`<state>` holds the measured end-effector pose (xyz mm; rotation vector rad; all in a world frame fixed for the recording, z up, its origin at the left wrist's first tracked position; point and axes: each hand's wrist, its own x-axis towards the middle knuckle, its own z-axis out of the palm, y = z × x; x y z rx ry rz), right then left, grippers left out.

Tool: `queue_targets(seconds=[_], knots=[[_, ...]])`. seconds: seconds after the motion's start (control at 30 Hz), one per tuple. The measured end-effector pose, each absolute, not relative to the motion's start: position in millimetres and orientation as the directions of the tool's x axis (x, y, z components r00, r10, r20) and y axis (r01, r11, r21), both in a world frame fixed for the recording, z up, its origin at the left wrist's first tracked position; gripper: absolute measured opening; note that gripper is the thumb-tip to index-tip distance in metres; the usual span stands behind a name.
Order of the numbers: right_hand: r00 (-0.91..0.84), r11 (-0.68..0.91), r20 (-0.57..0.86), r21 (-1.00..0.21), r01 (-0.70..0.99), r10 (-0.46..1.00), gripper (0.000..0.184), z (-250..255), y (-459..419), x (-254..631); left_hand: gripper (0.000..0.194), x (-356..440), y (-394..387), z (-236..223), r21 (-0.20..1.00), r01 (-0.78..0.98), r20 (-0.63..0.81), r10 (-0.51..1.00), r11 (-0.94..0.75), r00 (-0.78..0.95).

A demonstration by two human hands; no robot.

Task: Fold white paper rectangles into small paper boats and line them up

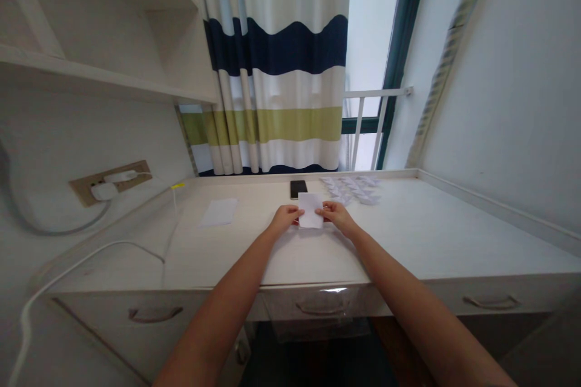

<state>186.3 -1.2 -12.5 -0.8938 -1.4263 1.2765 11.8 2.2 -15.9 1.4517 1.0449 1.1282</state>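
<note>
Two bare hands work at the front of a white desk (pixel 472 236), with a white paper sheet (pixel 311 210) held upright-on-edge-free and flat between them, just above the desk surface or resting on it; the pictures do not settle which. Everything below is placed from that sheet.

Far to its left, a beige wall socket panel (pixel 109 183) carries a white plug (pixel 104 191), and a white cable (pixel 91 251) runs off toward the lower left. Closer in on the same side, a flat sheet of paper (pixel 219 212) lies on the desk, showing no folds that can be made out. Just left of the held sheet, the left hand (pixel 285 221) has its fingers closed on the sheet's left edge. Directly beyond the held sheet lies a black smartphone (pixel 298 189), face up. Just right of the sheet, the right hand (pixel 334 217) grips the right edge in the same closed pinch, so the sheet spans the two hands. Beyond that hand and to the right of the phone, a heap of small folded paper pieces (pixel 349 189) sits spread on the desk, many already done, though their exact number is too small to count. Whether the held sheet carries any crease cannot be told; it looks flat, like the lone sheet on the left.
</note>
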Motion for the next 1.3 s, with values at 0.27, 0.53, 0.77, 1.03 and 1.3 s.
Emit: queue_targets(seconds=[0.27,0.53,0.77,1.03,1.3], knots=[[-0.220,0.173,0.187,-0.981,-0.084,0.957,0.028,-10.6,-1.9,185.9,0.022,10.5,7.2,-19.4,0.980,0.066,0.176,0.970,-0.189,0.165],[-0.167,0.148,0.164,-0.983,-0.106,0.972,0.030,-10.8,-0.6,186.4,0.022,9.3,6.2,-19.6,0.975,0.044,0.209,0.965,-0.218,0.160],[-0.199,0.157,0.167,-0.985,-0.068,0.966,0.027,-13.0,0.5,187.1,0.022,9.0,5.7,-16.9,0.973,0.052,0.219,0.968,-0.227,0.125],[-0.179,0.151,0.154,-0.988,-0.030,0.972,0.026,-11.9,-1.6,187.0,0.019,9.5,3.8,-13.8,0.969,0.086,0.224,0.969,-0.233,0.106],[-0.203,0.137,0.135,-0.991,-0.006,0.970,0.026,-10.2,-5.4,185.9,0.018,9.2,1.5,-11.0,0.966,0.094,0.234,0.969,-0.241,0.082]])
